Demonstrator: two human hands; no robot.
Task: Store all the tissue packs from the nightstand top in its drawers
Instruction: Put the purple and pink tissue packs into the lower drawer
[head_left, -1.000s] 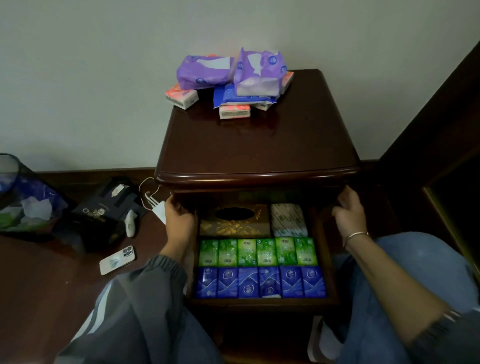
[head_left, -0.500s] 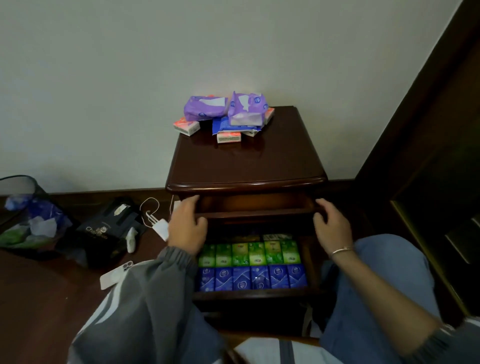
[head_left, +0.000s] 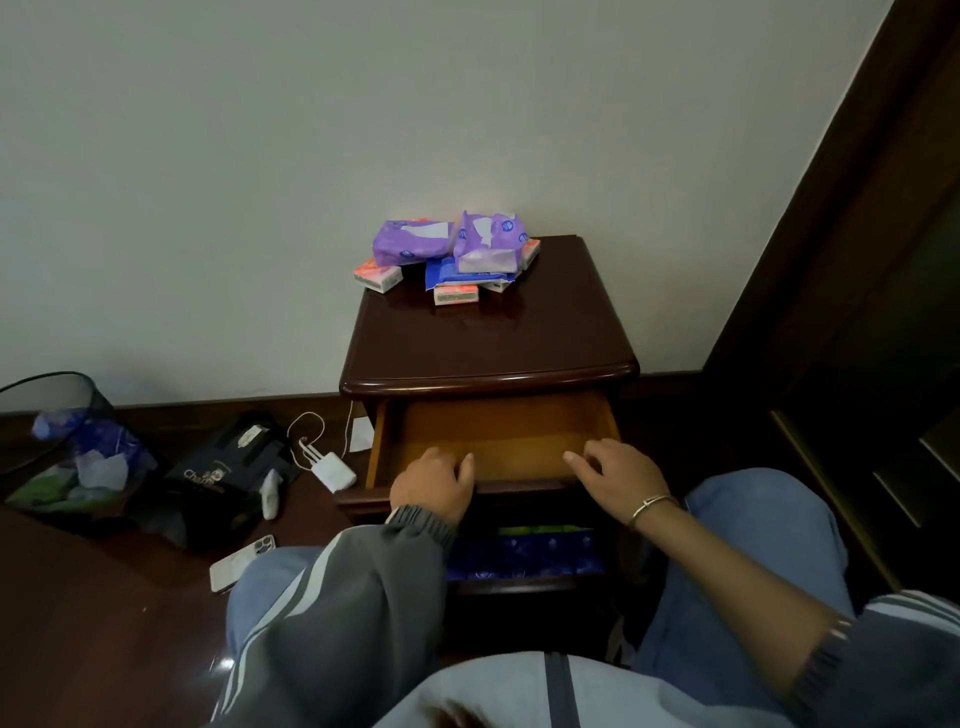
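Several tissue packs lie piled at the back of the dark nightstand top (head_left: 488, 343): two purple packs (head_left: 413, 241), a blue pack (head_left: 441, 270) and small orange-and-white packs (head_left: 378, 275). Below the top, the upper drawer (head_left: 498, 436) is pulled out and its orange wooden inside is bare. My left hand (head_left: 434, 486) and my right hand (head_left: 615, 475) both curl their fingers over this drawer's front edge. Under it the lower drawer stands open, showing rows of blue tissue packs (head_left: 524, 558) with a strip of green ones behind; the upper drawer hides the others.
On the floor to the left are a mesh waste bin (head_left: 57, 447), a black box (head_left: 223, 467), a white charger with cable (head_left: 332, 470) and a phone (head_left: 241, 561). Dark wooden furniture (head_left: 857, 312) stands close on the right. My knees flank the nightstand.
Both hands went from the lower drawer's sides up to the upper drawer and drew it out; it now covers most of the lower drawer. The camera has pulled back and up.
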